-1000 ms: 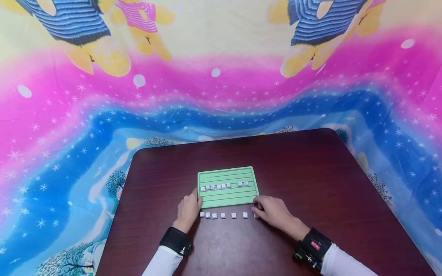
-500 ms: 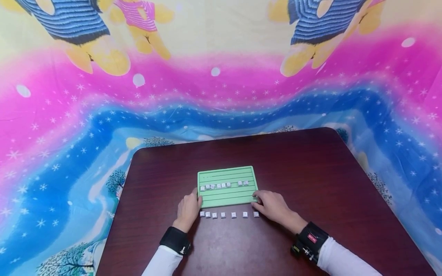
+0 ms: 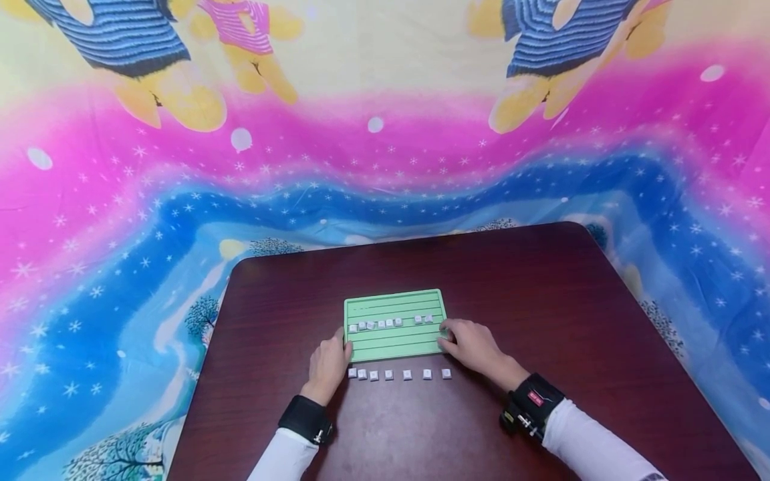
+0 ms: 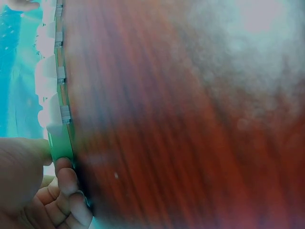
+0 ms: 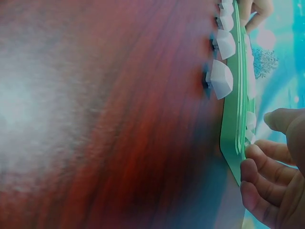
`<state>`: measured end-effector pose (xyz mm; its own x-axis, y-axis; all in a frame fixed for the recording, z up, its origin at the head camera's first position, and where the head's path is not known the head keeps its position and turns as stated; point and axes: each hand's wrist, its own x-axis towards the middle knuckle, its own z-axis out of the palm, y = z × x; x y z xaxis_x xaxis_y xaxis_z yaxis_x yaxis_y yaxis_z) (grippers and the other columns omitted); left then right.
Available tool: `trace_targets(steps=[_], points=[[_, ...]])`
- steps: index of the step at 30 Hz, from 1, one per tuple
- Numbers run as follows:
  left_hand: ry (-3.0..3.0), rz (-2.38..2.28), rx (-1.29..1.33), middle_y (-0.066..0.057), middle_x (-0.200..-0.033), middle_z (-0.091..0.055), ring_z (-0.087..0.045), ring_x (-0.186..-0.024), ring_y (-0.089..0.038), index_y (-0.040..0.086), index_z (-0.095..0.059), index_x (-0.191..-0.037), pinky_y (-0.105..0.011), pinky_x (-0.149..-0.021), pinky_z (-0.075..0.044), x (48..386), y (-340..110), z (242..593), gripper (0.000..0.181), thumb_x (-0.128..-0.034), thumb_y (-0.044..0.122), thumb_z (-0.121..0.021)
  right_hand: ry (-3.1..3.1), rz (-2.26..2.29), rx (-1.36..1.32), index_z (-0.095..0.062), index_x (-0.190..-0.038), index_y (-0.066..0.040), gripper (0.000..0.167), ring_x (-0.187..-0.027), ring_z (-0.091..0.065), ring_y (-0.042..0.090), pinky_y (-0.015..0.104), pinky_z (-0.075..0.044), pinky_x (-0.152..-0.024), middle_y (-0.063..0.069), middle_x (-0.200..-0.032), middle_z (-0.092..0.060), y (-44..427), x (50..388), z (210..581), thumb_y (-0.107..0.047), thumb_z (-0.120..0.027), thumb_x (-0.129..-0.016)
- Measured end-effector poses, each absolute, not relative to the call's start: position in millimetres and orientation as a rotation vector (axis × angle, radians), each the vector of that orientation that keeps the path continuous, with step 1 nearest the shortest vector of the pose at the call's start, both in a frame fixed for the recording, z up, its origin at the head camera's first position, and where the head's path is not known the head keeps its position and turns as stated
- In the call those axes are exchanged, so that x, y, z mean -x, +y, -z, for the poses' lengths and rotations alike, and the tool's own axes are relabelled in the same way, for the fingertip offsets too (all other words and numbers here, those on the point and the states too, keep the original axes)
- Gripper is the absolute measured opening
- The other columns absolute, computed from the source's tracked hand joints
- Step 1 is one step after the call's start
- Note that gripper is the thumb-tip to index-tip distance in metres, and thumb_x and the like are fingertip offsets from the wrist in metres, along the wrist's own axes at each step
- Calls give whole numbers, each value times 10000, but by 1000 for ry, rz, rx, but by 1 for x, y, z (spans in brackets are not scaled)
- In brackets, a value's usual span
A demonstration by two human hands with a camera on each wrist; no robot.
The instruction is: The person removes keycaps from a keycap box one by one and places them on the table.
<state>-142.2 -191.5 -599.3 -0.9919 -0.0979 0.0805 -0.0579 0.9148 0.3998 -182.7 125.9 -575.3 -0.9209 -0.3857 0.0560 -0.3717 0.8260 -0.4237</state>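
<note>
A pale green ridged tray (image 3: pixel 397 344) lies on the table, with a broken row of small white keycaps (image 3: pixel 381 325) across its middle. Another row of white keycaps (image 3: pixel 406 375) stands on the table along the tray's near side. My left hand (image 3: pixel 327 366) grips the tray's left edge, thumb on the near part of the rim and fingers around the side. At the right edge is my right hand (image 3: pixel 475 344); in the right wrist view its bent fingers (image 5: pixel 257 174) touch the tray's side, while the thumb (image 5: pixel 281 117) stands apart. No keycap shows between its fingers.
The dark red-brown table (image 3: pixel 511 287) extends beyond the tray on all sides. A patterned cloth (image 3: pixel 373 153) hangs behind and beside the table. Black bands (image 3: pixel 305 419) with small devices sit on both wrists.
My right hand has moved away from the rightmost loose keycap and up along the tray's right edge, uncovering that keycap. The left hand and the tray stay put.
</note>
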Motion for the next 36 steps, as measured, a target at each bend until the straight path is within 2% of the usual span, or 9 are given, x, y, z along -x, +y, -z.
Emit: trace_targets(steps=[7,17,26,36], points=[[-2966,609,-120,-170,-749,-707,-629,-558,-266,28,-659,-1249,-395,-475,-427,143,-192,601,335,-962,200,-649,2976,696,604,-737,-1109,-136,266,-591,-468,23,253,-390,-532,-117,-720,-571,119,190,574,-308,-724,-906],[-2964,618,-114,-156,-717,-691,-581,-516,-224,13,-653,-1275,-375,-465,-416,142,-192,600,358,-965,193,-643,2981,712,620,-742,-1130,-127,282,-603,-502,20,239,-411,-524,-95,-770,-642,114,200,572,-274,-740,-889],[-2986,625,-120,-154,-745,-699,-616,-559,-240,19,-647,-1269,-385,-488,-433,142,-193,599,350,-976,209,-627,3001,659,631,-741,-1100,-143,242,-593,-476,39,245,-376,-510,-84,-753,-610,107,211,569,-244,-747,-880],[-2985,622,-117,-159,-754,-705,-616,-560,-245,18,-645,-1280,-395,-497,-446,143,-192,600,358,-977,209,-623,2957,592,601,-728,-1157,-127,292,-582,-464,76,270,-361,-505,-81,-707,-569,97,221,567,-214,-717,-879]])
